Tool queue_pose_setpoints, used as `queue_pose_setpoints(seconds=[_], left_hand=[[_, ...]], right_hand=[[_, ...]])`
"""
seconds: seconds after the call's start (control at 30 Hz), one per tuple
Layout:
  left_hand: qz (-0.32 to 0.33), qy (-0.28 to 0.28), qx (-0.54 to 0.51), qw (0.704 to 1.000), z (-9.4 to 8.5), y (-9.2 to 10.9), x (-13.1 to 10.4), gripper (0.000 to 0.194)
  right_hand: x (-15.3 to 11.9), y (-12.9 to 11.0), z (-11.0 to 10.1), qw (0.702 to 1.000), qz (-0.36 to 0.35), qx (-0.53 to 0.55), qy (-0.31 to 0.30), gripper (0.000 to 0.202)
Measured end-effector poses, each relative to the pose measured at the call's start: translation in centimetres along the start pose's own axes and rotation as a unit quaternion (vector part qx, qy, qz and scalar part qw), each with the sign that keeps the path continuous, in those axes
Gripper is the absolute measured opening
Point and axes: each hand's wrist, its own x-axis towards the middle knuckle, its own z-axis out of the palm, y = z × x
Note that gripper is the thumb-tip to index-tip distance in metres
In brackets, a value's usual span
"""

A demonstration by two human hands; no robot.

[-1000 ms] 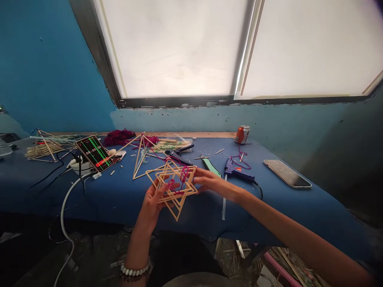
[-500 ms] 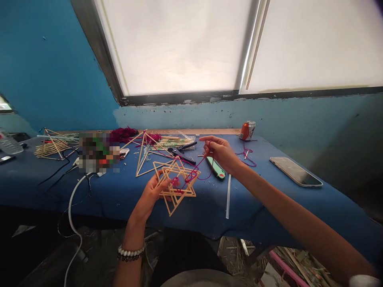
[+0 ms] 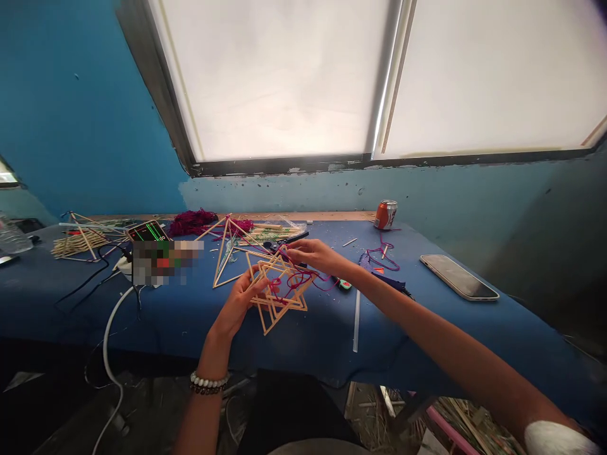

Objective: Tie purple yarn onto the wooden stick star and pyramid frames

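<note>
A frame of thin wooden sticks (image 3: 282, 302), joined into overlapping triangles, is held over the front of the blue table. My left hand (image 3: 241, 296) grips its left side, fingers wrapped round the sticks. Magenta yarn (image 3: 303, 275) loops loosely across the frame. At the frame's top corner, my right hand (image 3: 310, 253) has its fingers closed at the yarn and sticks; the fingertips are small and what they pinch is hard to tell. Behind the frame stands a larger stick pyramid (image 3: 219, 260).
Beyond lie magenta yarn bundles (image 3: 192, 222), sticks (image 3: 270, 234) and a partly hidden green cutter (image 3: 344, 284). A clear tube (image 3: 356, 322), a can (image 3: 386, 215) and a phone (image 3: 459, 277) are to the right. A white cable (image 3: 108, 354) hangs at the left.
My right hand has moved left and down from beside the frame to its top corner, and the yarn has gone slack. The view has shifted slightly.
</note>
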Motion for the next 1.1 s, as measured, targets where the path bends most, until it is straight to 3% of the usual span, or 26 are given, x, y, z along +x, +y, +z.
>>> queue_pose_setpoints(seconds=[0.13, 0.5, 0.8, 0.93, 1.1], left_hand=[[0.008, -0.004, 0.012, 1.000, -0.4, 0.3, 0.2, 0.066], [-0.014, -0.055, 0.042, 0.998, -1.7, 0.1, 0.5, 0.074], [0.007, 0.017, 0.003, 1.000, -1.7, -0.1, -0.1, 0.081], [-0.007, 0.087, 0.012, 0.996, -2.5, -0.3, -1.7, 0.077], [-0.012, 0.118, 0.020, 0.993, -3.7, 0.1, -3.1, 0.081]], right_hand=[[1.1, 1.0, 0.2, 1.000, 0.015, 0.019, -0.005, 0.031], [1.1, -0.2, -2.0, 0.972, 0.031, 0.157, 0.169, 0.025], [0.5, -1.6, -5.6, 0.958, -0.035, 0.070, 0.275, 0.025], [0.0, -1.4, -7.5, 0.954, -0.028, -0.007, 0.299, 0.018], [-0.1, -0.9, -8.3, 0.945, -0.035, -0.085, 0.315, 0.021]])
